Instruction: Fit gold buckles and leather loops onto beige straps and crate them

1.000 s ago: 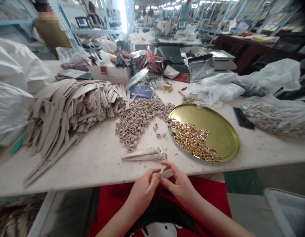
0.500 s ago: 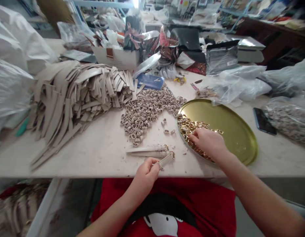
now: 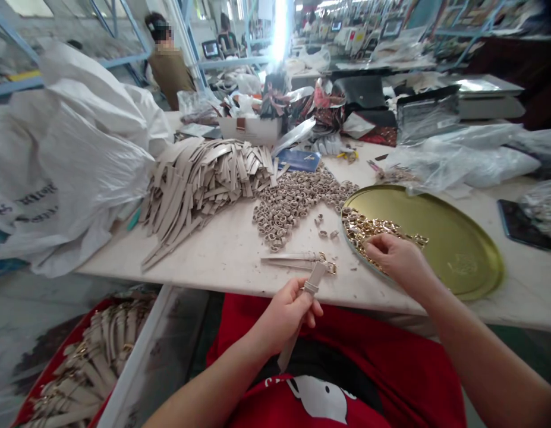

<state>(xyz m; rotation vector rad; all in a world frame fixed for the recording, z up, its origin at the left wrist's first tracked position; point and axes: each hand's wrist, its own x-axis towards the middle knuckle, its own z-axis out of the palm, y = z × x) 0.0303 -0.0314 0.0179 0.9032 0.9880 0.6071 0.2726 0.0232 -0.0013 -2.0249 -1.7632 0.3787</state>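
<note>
My left hand (image 3: pixel 292 309) is closed around a beige strap (image 3: pixel 318 274) near the table's front edge. The strap tilts upward with a beige loop around it, and its lower end hangs toward my lap. Over the left side of a gold oval tray (image 3: pixel 453 232), my right hand (image 3: pixel 397 255) has its fingers pinched together; what is between them is too small to make out. Gold buckles (image 3: pixel 368 226) are heaped in the tray beside those fingers. Two straps with buckles (image 3: pixel 293 259) lie just beyond my left hand. A pile of beige loops (image 3: pixel 286 208) spreads behind them.
A big stack of beige straps (image 3: pixel 199 178) covers the table's left part, beside a white sack (image 3: pixel 79 154). A phone (image 3: pixel 522 224) and plastic bags (image 3: pixel 471 154) lie at the right. Buckled straps fill a red container (image 3: pixel 88 362) at lower left. A person (image 3: pixel 170 71) is in the background.
My view has tilted up and swung left. The strap in my left hand now points more upright, with its loop showing. My right hand has lifted slightly from the buckles, fingers pinched.
</note>
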